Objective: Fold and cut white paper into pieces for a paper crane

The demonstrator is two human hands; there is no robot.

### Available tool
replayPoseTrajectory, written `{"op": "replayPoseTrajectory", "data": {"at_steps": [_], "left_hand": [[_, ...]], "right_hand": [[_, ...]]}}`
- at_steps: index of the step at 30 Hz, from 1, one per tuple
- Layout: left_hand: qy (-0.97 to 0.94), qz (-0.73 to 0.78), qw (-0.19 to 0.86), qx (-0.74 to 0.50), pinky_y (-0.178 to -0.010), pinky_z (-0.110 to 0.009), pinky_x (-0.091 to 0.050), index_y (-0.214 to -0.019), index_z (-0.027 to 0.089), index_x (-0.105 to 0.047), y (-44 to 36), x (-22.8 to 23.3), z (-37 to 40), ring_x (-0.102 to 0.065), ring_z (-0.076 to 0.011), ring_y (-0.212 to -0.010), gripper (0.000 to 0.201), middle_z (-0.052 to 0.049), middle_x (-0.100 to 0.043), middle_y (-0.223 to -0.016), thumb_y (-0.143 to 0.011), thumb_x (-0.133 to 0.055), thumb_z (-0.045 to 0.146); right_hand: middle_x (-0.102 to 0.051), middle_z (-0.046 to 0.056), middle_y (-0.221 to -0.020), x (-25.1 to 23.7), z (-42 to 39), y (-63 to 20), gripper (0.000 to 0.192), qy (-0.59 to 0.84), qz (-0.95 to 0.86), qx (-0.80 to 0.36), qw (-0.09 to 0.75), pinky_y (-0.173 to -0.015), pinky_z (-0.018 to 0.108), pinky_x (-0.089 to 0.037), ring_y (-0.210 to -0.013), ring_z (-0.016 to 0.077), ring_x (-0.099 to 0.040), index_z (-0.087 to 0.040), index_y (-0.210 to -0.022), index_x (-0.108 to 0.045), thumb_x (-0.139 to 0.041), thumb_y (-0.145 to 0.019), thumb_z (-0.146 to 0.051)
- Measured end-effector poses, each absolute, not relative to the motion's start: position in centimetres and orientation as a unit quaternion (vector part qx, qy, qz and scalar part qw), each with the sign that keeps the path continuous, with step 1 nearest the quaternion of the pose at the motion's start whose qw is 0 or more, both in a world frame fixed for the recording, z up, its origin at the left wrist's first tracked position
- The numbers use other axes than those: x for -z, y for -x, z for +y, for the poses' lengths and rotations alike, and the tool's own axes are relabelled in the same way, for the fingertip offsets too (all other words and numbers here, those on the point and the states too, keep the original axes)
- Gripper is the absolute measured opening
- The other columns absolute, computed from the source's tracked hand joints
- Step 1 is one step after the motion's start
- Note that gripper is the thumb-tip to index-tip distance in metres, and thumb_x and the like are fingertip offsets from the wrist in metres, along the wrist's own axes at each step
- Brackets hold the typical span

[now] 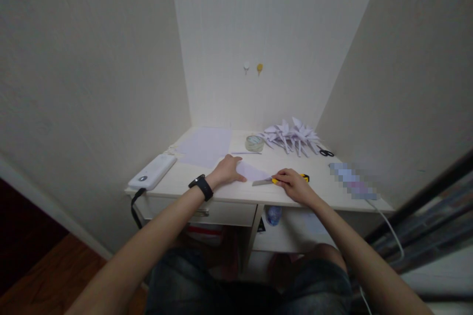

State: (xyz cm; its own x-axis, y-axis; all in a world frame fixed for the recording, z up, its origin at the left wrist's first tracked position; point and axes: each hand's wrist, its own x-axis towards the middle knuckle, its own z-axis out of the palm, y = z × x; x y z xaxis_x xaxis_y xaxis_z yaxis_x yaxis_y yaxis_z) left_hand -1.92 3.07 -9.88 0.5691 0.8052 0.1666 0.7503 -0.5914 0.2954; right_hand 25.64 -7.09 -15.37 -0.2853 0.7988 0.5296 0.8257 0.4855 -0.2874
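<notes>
Paper (253, 171) pinned flat under left hand (227, 171); right hand (293, 184) grips utility knife (275, 180) at its edge.

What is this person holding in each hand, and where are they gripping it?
The right hand grips a utility knife by its yellow handle. The left hand holds nothing, pressing flat on folded paper.

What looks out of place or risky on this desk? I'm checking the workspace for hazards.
Little stands out. The power bank juts over the desk's left front corner, its strap dangling. The right hand holds a knife with its blade out, pointing toward the left hand pressing the paper.
</notes>
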Motion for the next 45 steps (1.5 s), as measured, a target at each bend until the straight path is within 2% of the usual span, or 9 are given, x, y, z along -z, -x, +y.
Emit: {"op": "replayPoseTrajectory", "data": {"at_steps": [9, 15, 17, 20, 23, 30, 33, 38, 45], "left_hand": [[-0.858, 0.418, 0.235, -0.185, -0.094, -0.033, -0.046, -0.137, 0.017, -0.053, 1.7, 9.4, 3.5, -0.062, -0.0301, -0.11, 0.099, -0.014, -0.062, -0.13, -0.047, -0.09, 0.029], [-0.722, 0.441, 0.412, -0.34, -0.061, -0.025, -0.045, -0.137, 0.013, -0.052, 2.2, 9.8, 2.9, -0.06, -0.0142, -0.066, 0.076, -0.007, -0.068, -0.093, -0.064, -0.077, 0.016], [-0.678, 0.464, 0.424, -0.38, -0.058, -0.024, -0.042, -0.122, 0.008, -0.063, 2.6, 9.2, 3.0, -0.056, -0.0115, -0.06, 0.059, -0.004, -0.065, -0.082, -0.065, -0.075, 0.014], [-0.675, 0.478, 0.388, -0.407, -0.057, -0.024, -0.039, -0.082, 0.008, -0.071, 3.9, 8.1, 3.2, -0.054, -0.0123, -0.06, 0.024, -0.003, -0.062, -0.069, -0.062, -0.079, 0.019], [-0.676, 0.472, 0.374, -0.425, -0.056, -0.025, -0.037, -0.07, 0.011, -0.069, 5.1, 7.4, 3.3, -0.054, -0.0136, -0.06, 0.021, -0.002, -0.062, -0.065, -0.061, -0.08, 0.026], [-0.712, 0.531, 0.221, -0.402, -0.054, -0.027, -0.031, -0.069, 0.016, -0.071, 4.7, 6.7, 2.1, -0.053, -0.0147, -0.058, 0.032, 0.0, -0.063, -0.061, -0.06, -0.082, 0.044], [-0.749, 0.522, 0.168, -0.372, -0.057, -0.028, -0.034, -0.073, 0.019, -0.075, 3.4, 6.4, 0.9, -0.059, -0.0171, -0.064, 0.029, -0.002, -0.068, -0.067, -0.065, -0.079, 0.046], [-0.785, 0.496, 0.118, -0.353, -0.063, -0.029, -0.038, -0.082, 0.021, -0.078, 1.2, 6.3, -1.4, -0.064, -0.0214, -0.072, 0.026, -0.005, -0.073, -0.076, -0.072, -0.074, 0.045], [-0.82, 0.455, 0.111, -0.33, -0.072, -0.03, -0.044, -0.095, 0.021, -0.077, 0.9, 6.7, -2.7, -0.067, -0.024, -0.083, 0.034, -0.007, -0.076, -0.093, -0.081, -0.066, 0.05]], "right_hand": [[-0.069, 0.011, -0.105, 15.1, -7.3, -25.4, 0.028, 0.528, -0.79, 0.009, 0.311, -0.089, 0.038, -0.05, -0.097, 0.0239, -0.061, -0.02, -0.111, -0.074, -0.057, -0.088, -0.018], [-0.068, 0.013, -0.106, 14.9, -7.3, -25.4, 0.032, 0.546, -0.778, -0.001, 0.311, -0.092, 0.039, -0.048, -0.1, 0.025, -0.061, -0.015, -0.116, -0.07, -0.057, -0.087, -0.019], [-0.068, 0.013, -0.106, 14.9, -7.3, -25.7, 0.033, 0.554, -0.772, -0.006, 0.313, -0.093, 0.039, -0.048, -0.1, 0.0249, -0.061, -0.015, -0.118, -0.069, -0.057, -0.087, -0.019], [-0.069, 0.012, -0.106, 15.0, -7.3, -26.3, 0.032, 0.565, -0.762, -0.004, 0.316, -0.094, 0.038, -0.047, -0.1, 0.0246, -0.061, -0.016, -0.115, -0.071, -0.056, -0.087, -0.019], [-0.069, 0.012, -0.105, 15.1, -7.3, -27.3, 0.03, 0.581, -0.752, 0.008, 0.312, -0.093, 0.038, -0.048, -0.099, 0.0246, -0.062, -0.018, -0.11, -0.073, -0.054, -0.087, -0.02], [-0.071, 0.015, -0.105, 13.6, -7.3, -28.7, 0.03, 0.631, -0.726, 0.053, 0.27, -0.091, 0.04, -0.048, -0.099, 0.0278, -0.064, -0.015, -0.107, -0.074, -0.057, -0.084, -0.025], [-0.072, 0.015, -0.105, 11.1, -7.1, -26.4, 0.038, 0.626, -0.714, 0.055, 0.31, -0.091, 0.041, -0.049, -0.099, 0.029, -0.066, -0.015, -0.112, -0.072, -0.065, -0.078, -0.03], [-0.073, 0.002, -0.071, 7.2, -7.1, -19.4, 0.049, 0.601, -0.671, -0.137, 0.412, -0.061, 0.029, -0.053, -0.049, 0.0152, -0.063, -0.018, -0.127, -0.059, -0.063, -0.084, -0.04], [-0.07, 0.001, -0.063, 6.8, -6.9, -16.7, 0.012, 0.582, -0.663, -0.202, 0.425, -0.048, 0.022, -0.046, -0.047, 0.014, -0.065, -0.02, -0.082, -0.059, -0.061, -0.083, -0.031]]}}
